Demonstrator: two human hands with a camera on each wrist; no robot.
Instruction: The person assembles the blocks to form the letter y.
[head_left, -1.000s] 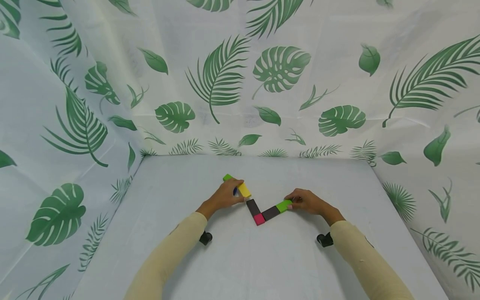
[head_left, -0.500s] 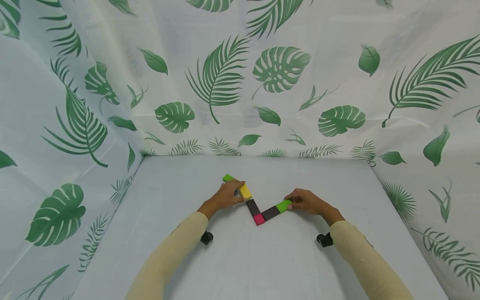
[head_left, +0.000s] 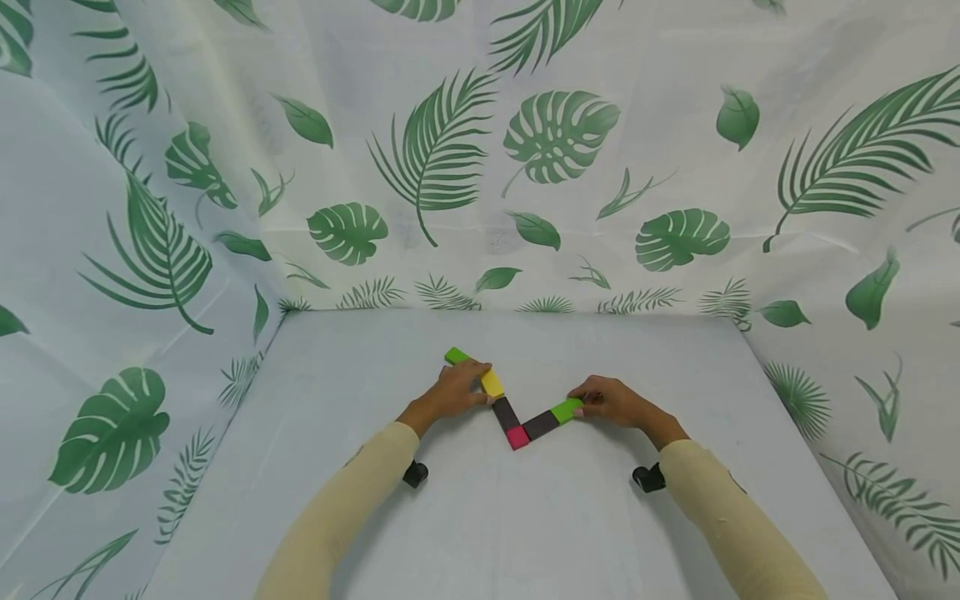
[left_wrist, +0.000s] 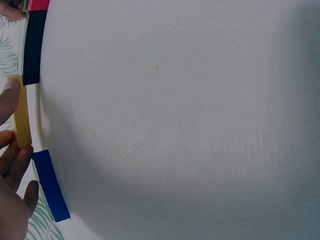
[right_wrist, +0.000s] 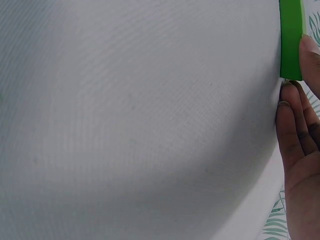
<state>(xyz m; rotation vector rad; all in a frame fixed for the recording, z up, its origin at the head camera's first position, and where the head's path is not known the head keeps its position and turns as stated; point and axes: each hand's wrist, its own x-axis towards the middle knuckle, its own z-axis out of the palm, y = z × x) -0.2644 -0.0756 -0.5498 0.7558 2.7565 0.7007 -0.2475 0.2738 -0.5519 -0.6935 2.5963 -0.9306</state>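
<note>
No writing or brand shows on any block or on the leaf-print cloth (head_left: 555, 142) behind the tabletop (head_left: 480, 517).

Near the middle of the tabletop, toward its far edge, flat blocks lie end to end in a V. From the left: a green block (head_left: 455, 356), then the left hand (head_left: 453, 392) with fingers curled over the yellow block (head_left: 492, 383), gripping it by its sides. A dark block (head_left: 506, 412) runs down to the pink block (head_left: 517, 437) at the point of the V; a second dark block (head_left: 542, 425) rises to another green block (head_left: 567, 410), which the right hand (head_left: 611, 402) pinches at its outer end with bent fingers.

The left wrist view shows a blue block (left_wrist: 50, 185) under the palm, which the head view hides, and fingertips (left_wrist: 10, 100) lying on the yellow block. The right wrist view shows a thumb and fingertips (right_wrist: 290, 107) touching the green block's end; the rest of the V lies outside it.
</note>
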